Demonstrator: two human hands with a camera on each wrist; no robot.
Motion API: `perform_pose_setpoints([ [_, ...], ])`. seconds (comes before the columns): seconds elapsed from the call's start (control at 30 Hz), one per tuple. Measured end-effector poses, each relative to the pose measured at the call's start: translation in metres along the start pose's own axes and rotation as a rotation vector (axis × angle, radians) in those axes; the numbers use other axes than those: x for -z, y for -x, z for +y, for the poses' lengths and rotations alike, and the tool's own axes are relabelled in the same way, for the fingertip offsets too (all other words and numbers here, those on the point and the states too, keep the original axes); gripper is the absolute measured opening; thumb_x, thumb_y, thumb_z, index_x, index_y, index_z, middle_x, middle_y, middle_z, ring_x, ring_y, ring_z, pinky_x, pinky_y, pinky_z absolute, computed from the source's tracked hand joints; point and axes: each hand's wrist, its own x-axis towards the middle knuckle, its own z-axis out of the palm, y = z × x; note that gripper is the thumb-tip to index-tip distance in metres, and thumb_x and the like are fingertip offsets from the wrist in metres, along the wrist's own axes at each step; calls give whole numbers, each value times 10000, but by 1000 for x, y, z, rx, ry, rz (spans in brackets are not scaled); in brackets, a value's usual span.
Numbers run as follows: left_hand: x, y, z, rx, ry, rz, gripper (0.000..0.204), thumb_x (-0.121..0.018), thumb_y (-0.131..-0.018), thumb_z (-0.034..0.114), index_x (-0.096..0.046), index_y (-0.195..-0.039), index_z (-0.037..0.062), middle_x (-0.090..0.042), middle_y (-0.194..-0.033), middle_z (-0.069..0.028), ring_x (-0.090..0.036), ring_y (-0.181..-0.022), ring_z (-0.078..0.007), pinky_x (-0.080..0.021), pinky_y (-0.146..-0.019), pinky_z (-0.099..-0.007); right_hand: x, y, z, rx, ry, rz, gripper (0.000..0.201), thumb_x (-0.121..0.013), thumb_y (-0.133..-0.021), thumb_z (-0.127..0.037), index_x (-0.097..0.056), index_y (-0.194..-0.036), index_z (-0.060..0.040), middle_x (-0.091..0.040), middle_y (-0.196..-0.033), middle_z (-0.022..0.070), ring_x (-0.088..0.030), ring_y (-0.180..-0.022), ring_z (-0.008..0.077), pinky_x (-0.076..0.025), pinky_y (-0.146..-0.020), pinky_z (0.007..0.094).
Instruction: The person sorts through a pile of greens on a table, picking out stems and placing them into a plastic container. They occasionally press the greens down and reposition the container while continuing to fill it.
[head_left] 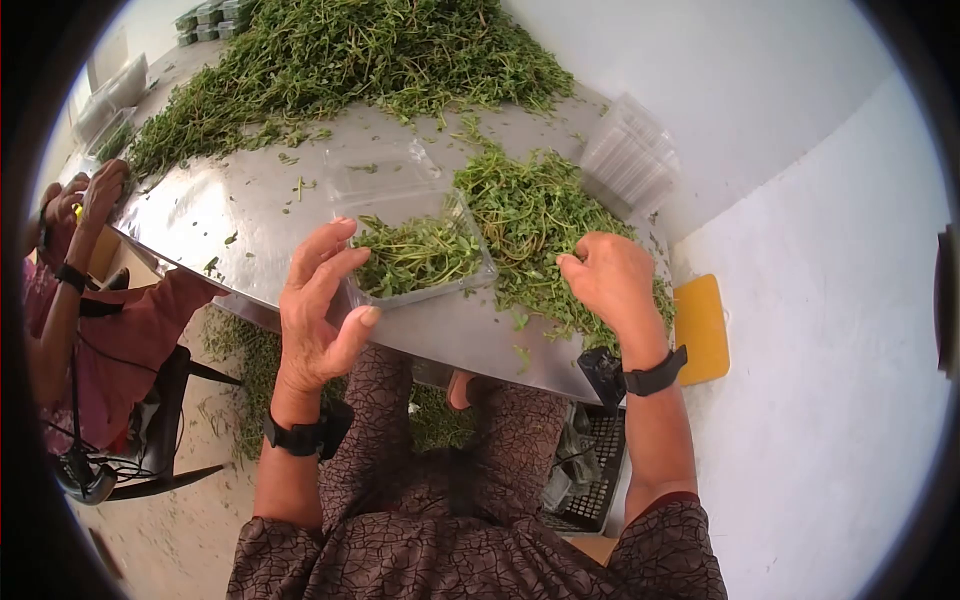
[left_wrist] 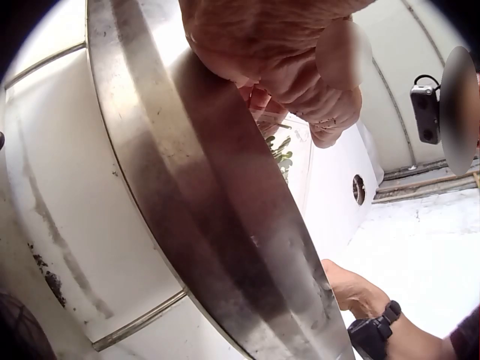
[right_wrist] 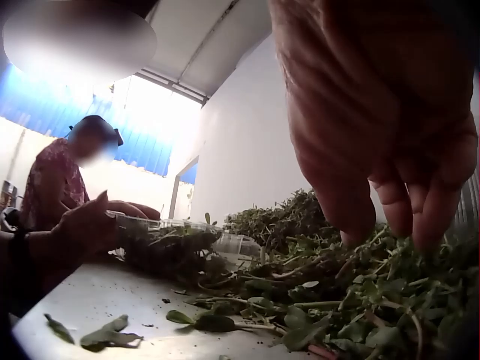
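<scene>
A clear plastic container (head_left: 487,272) with its lid (head_left: 385,170) folded back holds green leafy stems (head_left: 420,255). At its left side is my left hand (head_left: 325,305), thumb and fingers spread, the fingertips close to the wall; whether they touch it cannot be told. To the right lies a loose pile of the same greens (head_left: 525,205). My right hand (head_left: 612,280) is over that pile. In the right wrist view, the fingers of the right hand (right_wrist: 390,127) point down into the greens (right_wrist: 300,307), with a gap between thumb and fingers.
A large heap of greens (head_left: 370,60) covers the far side of the metal table (head_left: 250,200). Stacked clear containers (head_left: 630,155) stand at the right edge, near a yellow board (head_left: 702,330). Another person's hands (head_left: 98,195) are at the left edge. A black crate (head_left: 600,460) sits below.
</scene>
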Motion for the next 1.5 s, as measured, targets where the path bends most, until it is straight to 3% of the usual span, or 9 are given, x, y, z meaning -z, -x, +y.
perform_pose_setpoints([
  [0.2, 0, 1, -1, 1, 17, 0, 487, -679, -792, 335, -627, -1121, -19, -519, -1304, -215, -510, -1232, -365, -433, -1007, -441, -21, -11, 14, 47, 82, -11, 195, -670, -664, -134, -565, -564, -4, -539, -573, 206, -588, -575, 387, -451, -536, 475],
  [0.43, 0, 2, -2, -2, 2, -13, 512, -616, -849, 412, -630, -1161, 6, -499, -1341, -218, -499, -1255, -369, -405, -1040, -477, 5, 0, 27, -55, -186, 96, 65, -609, -668, -88, -624, -660, -25, -593, -633, 186, -586, -595, 394, -461, -558, 456],
  [0.53, 1, 2, -1, -8, -11, -21, 511, -616, -850, 404, -627, -1164, 1, -500, -1341, -219, -500, -1254, -370, -410, -1034, -475, 20, 7, 30, -122, -291, 115, 75, -584, -698, -71, -639, -704, -21, -600, -630, 164, -571, -554, 337, -449, -547, 413],
  [0.6, 0, 1, -1, -7, -19, -23, 512, -617, -849, 399, -625, -1166, -3, -500, -1341, -220, -500, -1254, -371, -412, -1031, -473, 28, 10, 28, -201, -463, 33, 64, -571, -725, -36, -617, -711, 6, -553, -582, 126, -518, -498, 201, -411, -509, 344],
  [0.8, 1, -1, 5, 3, 40, -7, 476, -670, -747, 255, -622, -1117, -41, -523, -1293, -218, -489, -1259, -379, -412, -1037, -462, 46, 16, -6, -88, -664, 83, 35, -551, -772, 24, -582, -758, 29, -473, -558, 53, -433, -521, 61, -356, -477, 261],
  [1.03, 2, -2, 4, -18, 19, -22, 466, -681, -737, 238, -625, -1106, -42, -529, -1285, -219, -482, -1271, -386, -405, -1045, -463, 47, -3, -60, 72, -761, 92, 54, -567, -795, 7, -620, -790, 7, -540, -576, 79, -501, -511, 100, -401, -494, 282],
  [1.13, 2, -2, 7, 23, 21, -21, 477, -613, -788, 326, -633, -1122, -14, -528, -1309, -220, -495, -1261, -374, -399, -1038, -466, 36, -18, -79, 167, -746, 74, 84, -651, -811, -58, -674, -880, -18, -667, -715, 156, -660, -619, 257, -495, -584, 342],
  [1.27, 3, -1, 3, 0, 12, -18, 487, -615, -796, 341, -632, -1123, -20, -523, -1316, -219, -498, -1256, -371, -411, -1024, -455, 31, -19, -79, 116, -712, 218, 185, -680, -825, -87, -677, -999, -24, -687, -749, 159, -686, -666, 230, -513, -615, 319],
  [1.5, 2, 0, 5, 23, 25, -19, 489, -656, -784, 321, -630, -1117, -37, -523, -1311, -220, -502, -1249, -374, -408, -1034, -446, 31, 7, -29, -42, -602, 86, 173, -677, -822, -84, -680, -977, -6, -674, -734, 143, -665, -658, 202, -497, -610, 317],
])
